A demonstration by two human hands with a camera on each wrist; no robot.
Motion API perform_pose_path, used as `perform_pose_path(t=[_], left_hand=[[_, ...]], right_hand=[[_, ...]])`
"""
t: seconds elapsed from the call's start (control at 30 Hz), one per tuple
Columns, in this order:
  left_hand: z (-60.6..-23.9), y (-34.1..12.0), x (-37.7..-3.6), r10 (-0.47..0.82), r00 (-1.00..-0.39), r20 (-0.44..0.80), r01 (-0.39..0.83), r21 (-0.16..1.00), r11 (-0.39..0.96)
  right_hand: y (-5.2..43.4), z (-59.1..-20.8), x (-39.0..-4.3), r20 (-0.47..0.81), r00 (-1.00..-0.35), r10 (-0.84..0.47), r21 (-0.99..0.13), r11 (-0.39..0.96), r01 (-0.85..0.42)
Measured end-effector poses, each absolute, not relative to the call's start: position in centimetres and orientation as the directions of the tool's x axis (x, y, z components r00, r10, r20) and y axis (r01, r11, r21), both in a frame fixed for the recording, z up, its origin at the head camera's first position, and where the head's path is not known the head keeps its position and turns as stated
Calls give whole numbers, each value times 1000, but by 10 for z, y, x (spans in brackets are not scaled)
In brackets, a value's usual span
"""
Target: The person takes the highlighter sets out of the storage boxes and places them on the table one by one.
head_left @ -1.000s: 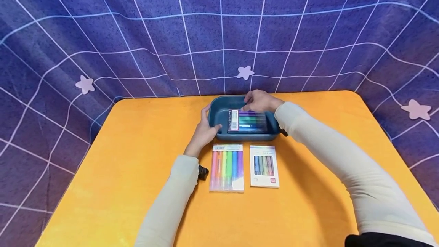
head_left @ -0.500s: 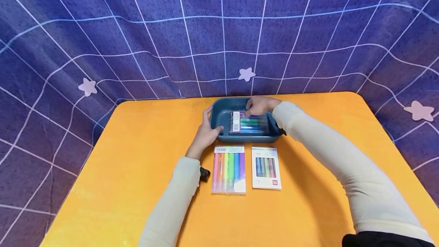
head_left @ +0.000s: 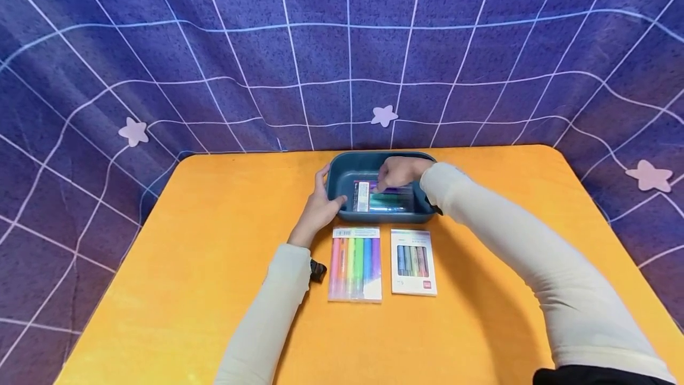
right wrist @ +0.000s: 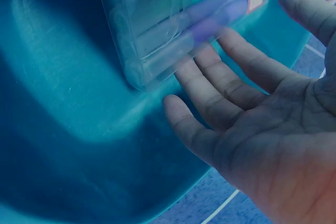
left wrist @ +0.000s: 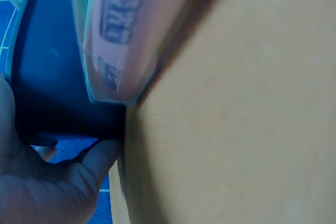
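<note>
A dark blue tray (head_left: 374,157) stands at the back middle of the orange table (head_left: 214,290). Inside it lies a clear pack of coloured markers (head_left: 390,201). My left hand (head_left: 319,207) grips the tray's left rim, thumb inside. In the left wrist view this left hand (left wrist: 47,187) curls round the tray wall (left wrist: 52,77). My right hand (head_left: 401,172) reaches into the tray from the right and rests on the pack. The right wrist view shows that hand (right wrist: 236,108) flat, straight fingers against the marker pack (right wrist: 168,19) and the tray wall (right wrist: 79,103).
Two more packs lie in front of the tray: a clear pack of bright highlighters (head_left: 355,263) and a smaller white pack of pens (head_left: 413,261). A purple grid cloth (head_left: 342,46) with pale stars hangs behind and beside the table.
The marker pack has sunk lower into the tray and shifted a little left. My right hand moved from its far edge to on top of it. The left hand stayed put.
</note>
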State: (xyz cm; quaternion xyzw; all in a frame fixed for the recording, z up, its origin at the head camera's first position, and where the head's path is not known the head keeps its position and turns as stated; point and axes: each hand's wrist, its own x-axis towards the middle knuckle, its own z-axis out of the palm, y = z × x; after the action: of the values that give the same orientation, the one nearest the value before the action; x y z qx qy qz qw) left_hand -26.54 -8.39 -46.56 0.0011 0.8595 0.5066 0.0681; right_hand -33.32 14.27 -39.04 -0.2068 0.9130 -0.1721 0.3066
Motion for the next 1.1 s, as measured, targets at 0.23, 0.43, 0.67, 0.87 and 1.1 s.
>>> perform_pose_path(t=[0.23, 0.43, 0.67, 0.87, 1.1], left_hand=[[-466, -84, -265, 74, -989, -127, -77, 875, 478], [-465, -85, -264, 67, -990, -123, -74, 868, 491], [-464, -82, -263, 58, -992, -109, -65, 861, 505], [-464, -81, -263, 58, -992, -110, -66, 858, 509], [-463, -81, -261, 68, -992, -105, -52, 843, 535]], right_hand=[[139, -391, -326, -517, -708, -481, -429, 861, -271], [136, -389, -322, -522, -706, -478, -416, 866, -279], [137, -386, -321, -526, -696, -488, -433, 858, -274], [137, -387, -325, -502, -709, -495, -435, 853, -288], [135, -384, -323, -484, -722, -493, -464, 845, -266]])
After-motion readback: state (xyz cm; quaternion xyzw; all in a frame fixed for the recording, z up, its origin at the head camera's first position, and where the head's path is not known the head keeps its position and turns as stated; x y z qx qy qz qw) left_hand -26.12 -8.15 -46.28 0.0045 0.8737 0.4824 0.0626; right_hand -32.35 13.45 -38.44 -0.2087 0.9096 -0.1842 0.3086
